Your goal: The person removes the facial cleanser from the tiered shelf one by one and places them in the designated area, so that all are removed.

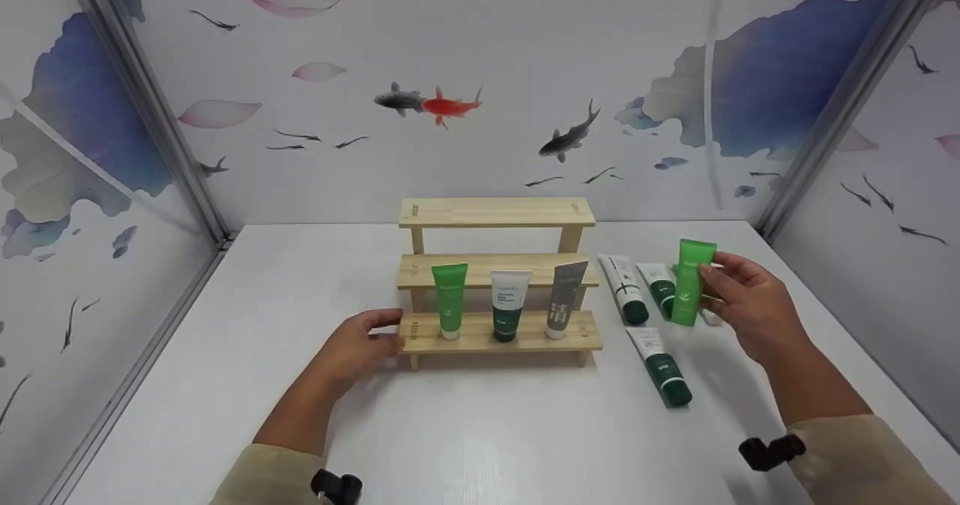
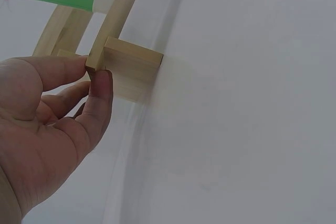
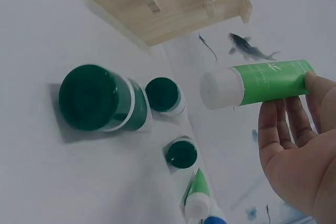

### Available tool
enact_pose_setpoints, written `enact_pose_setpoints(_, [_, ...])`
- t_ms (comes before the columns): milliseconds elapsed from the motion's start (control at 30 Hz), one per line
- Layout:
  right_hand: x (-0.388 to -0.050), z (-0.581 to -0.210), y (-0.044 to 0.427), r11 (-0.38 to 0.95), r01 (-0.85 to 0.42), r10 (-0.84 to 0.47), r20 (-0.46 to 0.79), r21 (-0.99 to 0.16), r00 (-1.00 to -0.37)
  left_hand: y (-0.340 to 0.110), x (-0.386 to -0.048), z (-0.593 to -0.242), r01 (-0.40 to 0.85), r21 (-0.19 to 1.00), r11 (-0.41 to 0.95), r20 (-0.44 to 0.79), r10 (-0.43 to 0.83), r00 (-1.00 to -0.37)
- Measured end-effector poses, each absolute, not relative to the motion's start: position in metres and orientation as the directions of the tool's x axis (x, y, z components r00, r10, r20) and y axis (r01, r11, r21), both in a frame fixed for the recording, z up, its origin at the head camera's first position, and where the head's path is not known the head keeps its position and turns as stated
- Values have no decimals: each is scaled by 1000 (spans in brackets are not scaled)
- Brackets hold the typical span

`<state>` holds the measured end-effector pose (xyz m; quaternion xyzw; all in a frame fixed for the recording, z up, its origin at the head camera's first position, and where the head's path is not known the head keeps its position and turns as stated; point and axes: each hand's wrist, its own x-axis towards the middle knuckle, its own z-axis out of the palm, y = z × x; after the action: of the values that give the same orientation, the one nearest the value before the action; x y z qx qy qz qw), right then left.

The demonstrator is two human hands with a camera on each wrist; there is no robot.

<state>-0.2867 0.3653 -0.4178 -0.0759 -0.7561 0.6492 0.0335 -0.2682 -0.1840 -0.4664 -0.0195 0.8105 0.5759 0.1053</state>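
Note:
A green squeeze tube (image 1: 691,280) with a white cap is in my right hand (image 1: 754,310), pinched near its flat end and raised above the tubes at the right. With thumb and fingers, my left hand (image 1: 364,347) grips the left end of the lowest step of a three-step wooden rack (image 1: 495,212). On that step stand three tubes, caps down: a green tube (image 1: 450,299), a white and dark green tube (image 1: 508,306) and a grey tube (image 1: 564,299), which leans slightly right. The left wrist view shows my fingers on the board's end (image 2: 95,61).
Right of the rack, white and dark green tubes lie on the table: one in front (image 1: 664,370), one beside the rack (image 1: 625,287), another behind (image 1: 660,287). The right wrist view also shows a lying green tube (image 3: 199,184) and a blue cap (image 3: 214,220). Printed panels enclose the white table (image 1: 480,430).

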Motion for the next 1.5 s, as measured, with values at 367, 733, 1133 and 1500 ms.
enact_pose_setpoints(367, [-286,-451,398,181,258,97,-244,-949,-965,-185,-270,-467,-146,928,342,-188,92,-978])
enact_pose_setpoints(733, [-287,-460,406,137,356,83,-347,-924,-934,-186,-268,-467,-145,926,348,-189,97,-977])
enact_pose_setpoints(1133, [-284,-471,412,209,408,86,-399,-888,-913,-185,-268,-468,-151,921,360,-196,93,-976])
enact_pose_setpoints(1500, [-281,-476,407,317,428,132,-408,-846,-904,-185,-269,-468,-144,919,366,-189,91,-978])
